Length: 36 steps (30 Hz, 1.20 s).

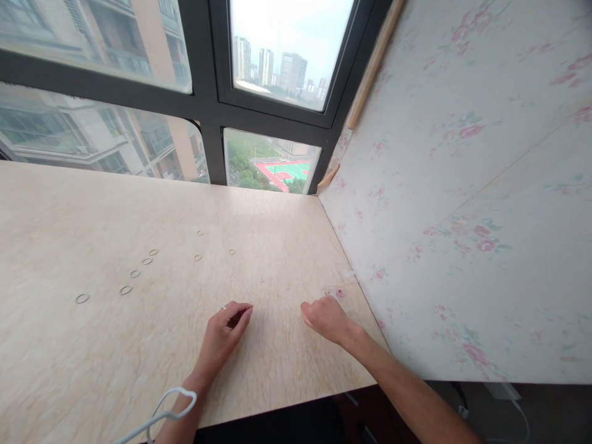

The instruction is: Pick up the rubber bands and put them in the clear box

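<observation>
My left hand (227, 325) rests on the beige marble-patterned counter (277, 370). Its thumb and fingertips are pressed together, and whatever they may hold is too small to make out. To the right, my right hand (326, 317) is closed with the fingers curled under, which hides any contents. Just beyond its knuckles lies a small clear plastic piece (333, 291) with pinkish round parts, partly covered by the hand. Several thin rings lie flat farther left, among them a dark ring (82, 294) and a pale ring (232, 249). Neither hand touches these rings.
A floral-papered wall (462, 246) borders the counter on the right. Dark window frames (268, 111) stand at the back. A white cable loop (178, 389) crosses my left forearm, and another white cable (522, 410) hangs below the wall at lower right.
</observation>
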Motion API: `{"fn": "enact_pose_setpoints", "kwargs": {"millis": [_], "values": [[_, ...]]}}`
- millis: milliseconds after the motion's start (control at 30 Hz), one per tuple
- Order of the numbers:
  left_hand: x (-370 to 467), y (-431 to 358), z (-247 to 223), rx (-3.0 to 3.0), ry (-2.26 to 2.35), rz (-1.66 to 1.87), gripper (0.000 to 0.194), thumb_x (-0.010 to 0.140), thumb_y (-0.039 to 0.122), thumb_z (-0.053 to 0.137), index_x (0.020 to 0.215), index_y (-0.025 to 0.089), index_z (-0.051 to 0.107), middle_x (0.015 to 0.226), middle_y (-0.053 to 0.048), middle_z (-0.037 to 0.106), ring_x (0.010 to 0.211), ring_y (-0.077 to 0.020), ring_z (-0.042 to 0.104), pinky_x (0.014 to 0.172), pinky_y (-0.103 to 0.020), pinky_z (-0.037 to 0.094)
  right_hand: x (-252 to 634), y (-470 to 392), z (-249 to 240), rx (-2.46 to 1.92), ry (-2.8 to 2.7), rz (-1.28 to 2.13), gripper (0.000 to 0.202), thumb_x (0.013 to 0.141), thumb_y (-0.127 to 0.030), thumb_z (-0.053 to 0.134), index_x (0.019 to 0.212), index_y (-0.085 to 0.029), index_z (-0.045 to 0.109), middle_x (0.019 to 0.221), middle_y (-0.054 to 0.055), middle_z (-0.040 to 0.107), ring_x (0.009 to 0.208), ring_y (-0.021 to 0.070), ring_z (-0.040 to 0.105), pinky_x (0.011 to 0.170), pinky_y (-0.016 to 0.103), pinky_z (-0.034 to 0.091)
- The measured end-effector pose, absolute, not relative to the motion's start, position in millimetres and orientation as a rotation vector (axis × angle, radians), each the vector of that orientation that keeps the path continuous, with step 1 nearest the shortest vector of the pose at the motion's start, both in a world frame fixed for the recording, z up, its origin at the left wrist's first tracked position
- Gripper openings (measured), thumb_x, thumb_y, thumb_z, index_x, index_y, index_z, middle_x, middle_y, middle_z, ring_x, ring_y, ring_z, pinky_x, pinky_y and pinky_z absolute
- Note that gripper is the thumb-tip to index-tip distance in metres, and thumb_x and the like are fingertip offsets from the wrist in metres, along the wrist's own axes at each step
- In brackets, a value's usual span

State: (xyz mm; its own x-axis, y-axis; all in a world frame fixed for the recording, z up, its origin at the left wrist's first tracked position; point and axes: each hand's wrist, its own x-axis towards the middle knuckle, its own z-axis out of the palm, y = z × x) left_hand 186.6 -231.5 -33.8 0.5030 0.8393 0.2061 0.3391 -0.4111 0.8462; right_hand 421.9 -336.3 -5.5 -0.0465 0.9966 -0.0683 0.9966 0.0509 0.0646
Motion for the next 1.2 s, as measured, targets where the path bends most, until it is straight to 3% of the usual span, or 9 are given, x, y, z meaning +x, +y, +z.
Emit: {"fn": "enact_pose_setpoints", "kwargs": {"millis": [167,367,600,767,967,1200], "values": [[185.9,-231.5,-33.7,1.975,0.968,0.82,0.025,0.087,0.039,0.05,0.083,0.02,0.067,0.079,-0.004,0.069,0.071,-0.0171,0.064,0.063,-0.027,0.05,442.0,-352.6,9.0,2.279,2.202,-0.028,0.017,0.086,-0.018,0.052,0.077,-0.018,0.066,0.052,-0.001,0.059,0.048,0.0115,0.055,0.058,0.023,0.038],[186.8,-231.3,-33.7,1.984,0.969,0.809,0.026,0.087,0.039,0.05,0.084,0.02,0.067,0.079,-0.003,0.069,0.07,-0.0168,0.063,0.063,-0.028,0.049,471.4,-389.9,19.6,3.048,2.1,-0.103,0.028,0.091,-0.035,0.045,0.085,-0.018,0.067,0.041,-0.008,0.045,0.037,0.0097,0.049,0.049,0.019,0.037],[186.1,-232.8,-32.1,1.963,0.973,0.814,0.026,0.086,0.04,0.051,0.084,0.02,0.068,0.081,-0.004,0.069,0.072,-0.0179,0.064,0.064,-0.029,0.051,474.4,-396.9,23.8,2.967,2.07,-0.091,0.035,0.092,-0.037,0.044,0.088,-0.019,0.073,0.042,-0.004,0.053,0.037,0.0106,0.049,0.048,0.021,0.037],[185.5,-232.5,-31.2,1.929,0.987,0.839,0.024,0.085,0.039,0.053,0.083,0.02,0.068,0.079,-0.004,0.07,0.071,-0.0175,0.064,0.063,-0.028,0.051,472.5,-405.5,22.6,3.05,2.119,-0.073,0.036,0.092,-0.041,0.045,0.091,-0.017,0.073,0.04,-0.006,0.047,0.036,0.0102,0.045,0.045,0.021,0.035],[180.7,-231.8,-30.9,1.762,1.007,0.876,0.027,0.085,0.04,0.053,0.083,0.018,0.068,0.077,-0.004,0.069,0.068,-0.0161,0.063,0.06,-0.026,0.051,439.0,-422.7,-18.6,2.809,2.45,-0.238,0.038,0.094,-0.04,0.044,0.086,-0.016,0.072,0.042,-0.005,0.046,0.036,0.011,0.044,0.042,0.021,0.036],[133.4,-187.4,-29.5,1.748,1.32,0.999,0.029,0.083,0.041,0.052,0.084,0.018,0.068,0.077,-0.004,0.071,0.067,-0.0167,0.063,0.061,-0.027,0.051,429.9,-429.8,-55.7,2.82,2.529,-0.408,0.038,0.092,-0.046,0.049,0.086,-0.018,0.073,0.05,-0.001,0.058,0.042,0.0128,0.056,0.046,0.018,0.046]]}}
